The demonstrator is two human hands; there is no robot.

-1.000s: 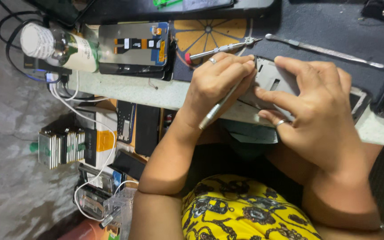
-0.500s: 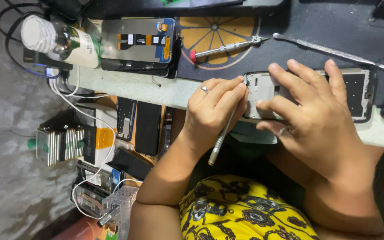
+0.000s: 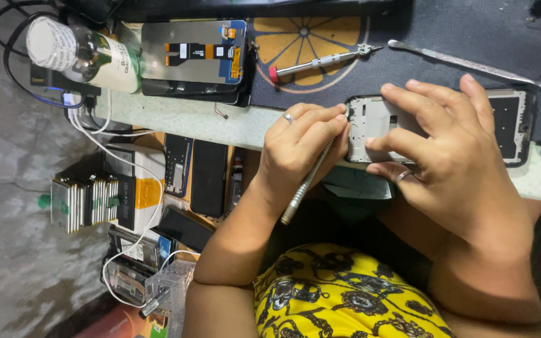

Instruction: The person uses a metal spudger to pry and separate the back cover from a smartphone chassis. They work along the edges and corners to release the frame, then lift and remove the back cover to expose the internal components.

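A phone frame (image 3: 508, 125) with its back open lies at the near edge of the pale worktop (image 3: 183, 116). My right hand (image 3: 452, 163) lies flat over its middle, fingers spread and pressing it down. My left hand (image 3: 302, 150) grips a thin metal screwdriver (image 3: 302, 191) like a pen. The tip meets the frame's left end and the handle slants down toward my lap. Both hands wear a ring.
On the dark mat (image 3: 446, 31) lie a red-tipped screwdriver (image 3: 320, 62) and a long metal pry tool (image 3: 471, 62). Phone screen panels (image 3: 189, 56) and a white-capped bottle (image 3: 82, 53) lie at the left. Cables, a battery stack (image 3: 82, 200) and phone parts (image 3: 189, 175) crowd below.
My right hand has slid back, uncovering more of the phone frame. My left hand has brought the screwdriver tip to the frame's left end. The view has shifted slightly.
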